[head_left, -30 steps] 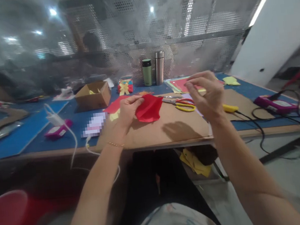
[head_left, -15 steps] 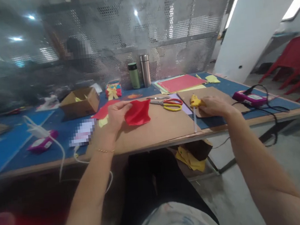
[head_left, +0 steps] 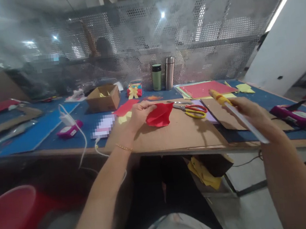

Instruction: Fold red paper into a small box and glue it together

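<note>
Red cloth [head_left: 159, 115] hangs pinched in the left grip [head_left: 142, 112], over brown cardboard [head_left: 177, 138]. It looks bent like a pouch, not yet shut; I can't tell if glue is on it. The right grip [head_left: 251, 112], bare one second ago, now holds up a yellow glue gun [head_left: 219, 97].

Dim light, glare on perforated panel [head_left: 183, 35], soft shadows on cardboard [head_left: 169, 138], blurred, stretched edges

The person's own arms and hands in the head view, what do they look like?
Each grip, left hand and right hand, is bare and ungloved. No sleeve shows on the left forearm or right forearm. A thin gold-coloured chain bracelet circles the left one near the hand; none shows on the right.
</note>
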Demonstrator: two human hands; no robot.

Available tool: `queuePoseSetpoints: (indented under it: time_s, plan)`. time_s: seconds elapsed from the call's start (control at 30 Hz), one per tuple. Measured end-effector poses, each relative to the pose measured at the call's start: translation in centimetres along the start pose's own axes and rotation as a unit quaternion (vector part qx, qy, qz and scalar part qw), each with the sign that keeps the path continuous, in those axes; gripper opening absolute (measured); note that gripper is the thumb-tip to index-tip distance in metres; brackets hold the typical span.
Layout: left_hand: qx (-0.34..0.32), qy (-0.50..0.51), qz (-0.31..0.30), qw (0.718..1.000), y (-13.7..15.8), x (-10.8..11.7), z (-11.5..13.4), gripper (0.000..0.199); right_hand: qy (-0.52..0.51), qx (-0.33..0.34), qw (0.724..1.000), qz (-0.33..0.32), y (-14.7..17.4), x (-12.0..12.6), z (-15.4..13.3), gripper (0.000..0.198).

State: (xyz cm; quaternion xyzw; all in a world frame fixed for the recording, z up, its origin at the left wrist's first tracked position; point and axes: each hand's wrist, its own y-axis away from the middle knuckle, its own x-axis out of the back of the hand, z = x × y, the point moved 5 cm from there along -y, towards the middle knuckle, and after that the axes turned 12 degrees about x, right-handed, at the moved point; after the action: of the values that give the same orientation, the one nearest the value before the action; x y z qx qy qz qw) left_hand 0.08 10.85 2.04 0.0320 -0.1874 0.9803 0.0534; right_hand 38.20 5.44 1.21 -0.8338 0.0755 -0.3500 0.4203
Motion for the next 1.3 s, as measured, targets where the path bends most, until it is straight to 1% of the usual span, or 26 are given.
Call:
queuePoseSetpoints:
  time_s: [0.03, 0.07, 0.1, 0.17, 0.2, 0.3, 0.43, 0.57, 0.87, 0.97, 1.13, 1.3]
  plan:
    - [-0.006, -0.003, 0.003, 1.0, 0.0, 0.0, 0.0, 0.014, -0.049, -0.006, 0.999, -0.005, -0.3, -0.2, -1.6, 0.041]
    - [-0.011, -0.005, 0.007, 1.0, 0.0, 0.1, 0.0, 0.012, -0.078, -0.022, 0.996, -0.026, -0.4, -0.7, -3.3, 0.04]
    - [-0.014, -0.006, 0.01, 1.0, -0.1, 0.1, 0.0, 0.011, -0.093, -0.025, 0.995, -0.027, -0.5, -1.0, -5.0, 0.041]
    - [-0.023, -0.009, 0.012, 1.0, -0.1, 0.1, -0.1, 0.011, -0.136, 0.007, 0.991, -0.015, -0.6, -1.7, -8.3, 0.046]
    - [-0.03, -0.011, 0.01, 0.999, -0.1, 0.0, 0.0, 0.011, -0.154, 0.022, 0.988, -0.024, -0.6, -2.3, -9.6, 0.047]
    - [-0.043, -0.014, -0.003, 0.999, 0.0, -0.2, 0.1, 0.01, -0.191, 0.052, 0.978, -0.062, -0.4, -4.2, -11.7, 0.045]
    - [-0.032, -0.009, -0.011, 0.999, 0.1, -0.4, 0.3, 0.006, -0.204, 0.062, 0.973, -0.088, -0.3, -6.0, -11.9, 0.045]
    - [-0.032, -0.008, -0.017, 0.999, 0.2, -0.5, 0.4, 0.003, -0.205, 0.062, 0.972, -0.093, -0.3, -6.8, -11.6, 0.047]
    - [-0.062, -0.017, -0.034, 0.997, 0.0, -0.5, 0.0, 0.013, -0.218, 0.054, 0.968, -0.111, -0.2, -7.0, -11.5, 0.043]
    - [-0.071, -0.019, -0.039, 0.997, 0.0, -0.5, 0.0, 0.014, -0.227, 0.052, 0.966, -0.117, -0.2, -7.0, -11.4, 0.043]
    - [-0.07, -0.019, -0.033, 0.997, 0.0, -0.5, -0.2, 0.013, -0.215, 0.046, 0.967, -0.124, -0.3, -7.1, -11.6, 0.046]
    - [-0.067, -0.023, -0.038, 0.997, 0.0, -0.5, -0.2, 0.011, -0.176, 0.058, 0.974, -0.132, -0.7, -6.9, -12.4, 0.054]
